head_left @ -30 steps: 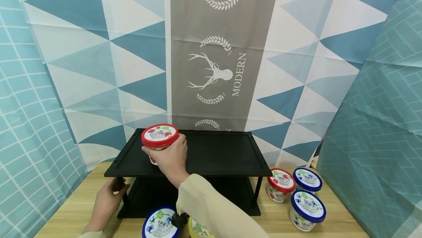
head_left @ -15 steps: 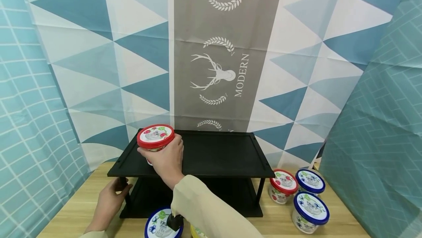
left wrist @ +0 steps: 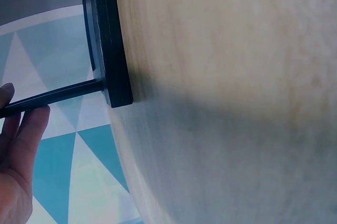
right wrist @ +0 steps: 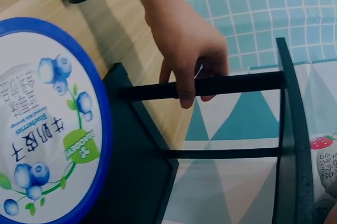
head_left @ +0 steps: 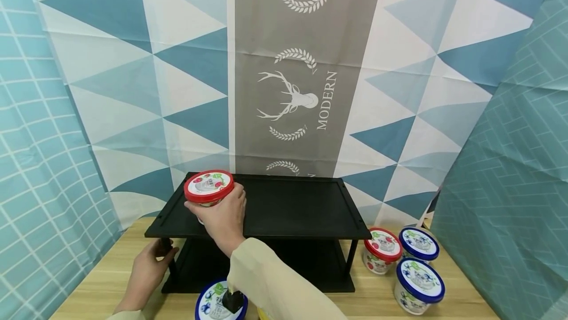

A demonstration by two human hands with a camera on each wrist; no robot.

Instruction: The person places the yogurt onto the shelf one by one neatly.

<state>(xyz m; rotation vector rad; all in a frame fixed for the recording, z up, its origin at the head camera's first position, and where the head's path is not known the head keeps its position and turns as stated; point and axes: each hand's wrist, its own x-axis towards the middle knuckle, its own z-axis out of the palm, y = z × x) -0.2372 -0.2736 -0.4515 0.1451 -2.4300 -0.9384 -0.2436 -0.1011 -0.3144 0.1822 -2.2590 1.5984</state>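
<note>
In the head view my right hand [head_left: 224, 216] grips a red-lidded tub [head_left: 208, 187] with a fruit label, over the left end of the top tier of a black two-tier rack [head_left: 288, 206]. The tub's lower part is hidden behind the hand, so I cannot tell whether it touches the rack. My left hand [head_left: 148, 268] holds the rack's front left post, its thumb and fingers on opposite sides of it; the right wrist view also shows that post [right wrist: 242, 83] in the left hand [right wrist: 189, 45].
A blue-lidded tub [head_left: 210, 305] stands before the rack, beside a mostly hidden yellow one [head_left: 263, 314]. To the rack's right are a red-lidded tub [head_left: 382, 248] and two blue-lidded tubs [head_left: 419, 285] on the wooden table [head_left: 97, 285]. Patterned curtains hang behind and at both sides.
My right hand has carried the red-lidded tub a little to the left over the top tier, then slightly lower. The left hand stays on the post.
</note>
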